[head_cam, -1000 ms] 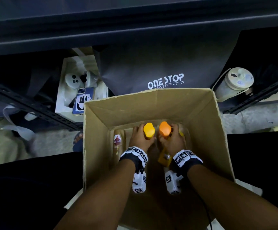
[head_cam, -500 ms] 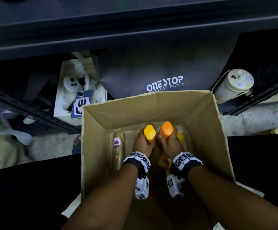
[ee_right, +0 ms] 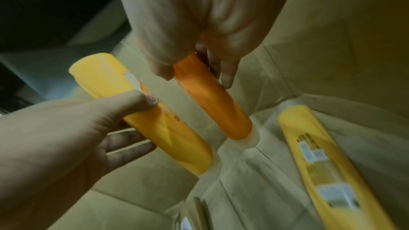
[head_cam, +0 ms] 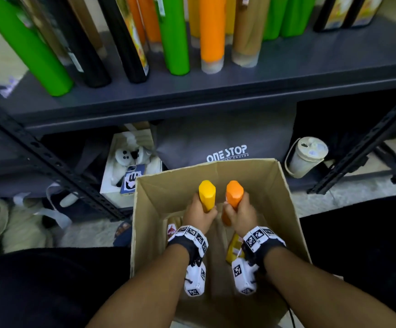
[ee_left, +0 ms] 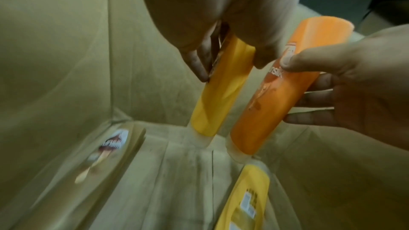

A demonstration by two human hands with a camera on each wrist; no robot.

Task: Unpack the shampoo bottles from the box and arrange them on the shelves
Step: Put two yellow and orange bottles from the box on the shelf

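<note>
We see a dark metal shelf [head_cam: 239, 84] up top, loaded with standing bottles [head_cam: 212, 36] in green, black, orange and tan. Below it: a grey "ONE STOP" bag [head_cam: 225, 143], a white lidded cup [head_cam: 307, 155] and a white tray [head_cam: 111, 183] with a phone in it. An open cardboard box [head_cam: 291, 209] sits on the floor in front of the shelf.

Both hands are inside the box. Our left hand [head_cam: 198, 215] has its grip wrapped round a yellow shampoo bottle [head_cam: 207, 194], thumb and fingers curled on the body, clear cap end pointing down. Right hand [head_cam: 240, 217] grips an orange shampoo bottle [head_cam: 234, 194] the same way. The two bottles are upright, just beside each other, lifted off the box floor, tops about level with the box rim.

In the box: a tan Sunsilk bottle [ee_left: 108, 148] lying along the left wall, a second yellow bottle [ee_right: 321, 160] lying flat on the right side, label up.
</note>
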